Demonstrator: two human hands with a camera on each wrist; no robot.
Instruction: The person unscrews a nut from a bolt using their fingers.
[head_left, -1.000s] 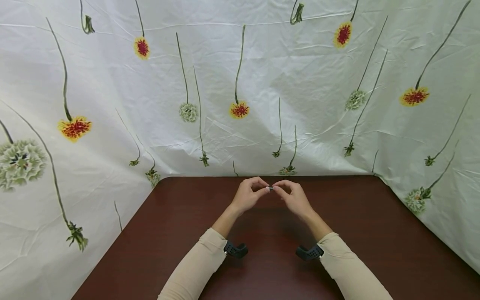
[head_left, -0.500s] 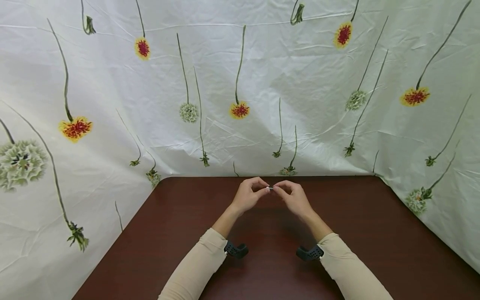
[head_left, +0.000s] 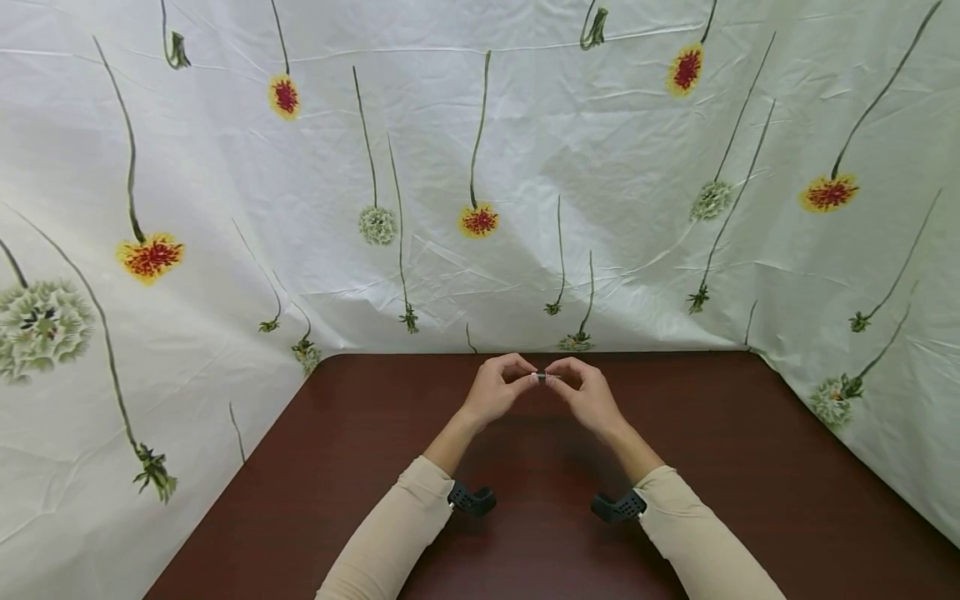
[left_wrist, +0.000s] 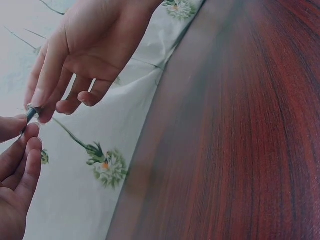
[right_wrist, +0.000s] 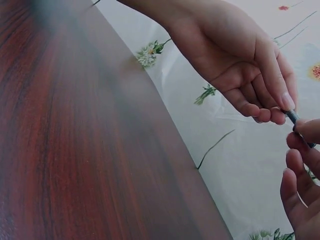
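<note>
Grey screw (right_wrist: 292, 116); red-brown, dark-streaked table (left_wrist: 240, 130); cream sleeves (head_left: 397, 533); black straps (head_left: 472, 501); white cloth (head_left: 525, 158), red-and-yellow flower (head_left: 478, 220) at twelve o'clock.

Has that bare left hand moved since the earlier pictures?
No, not visibly: in the head view, the bare left hand keeps its place relative to the dark red wood-grained table.
</note>
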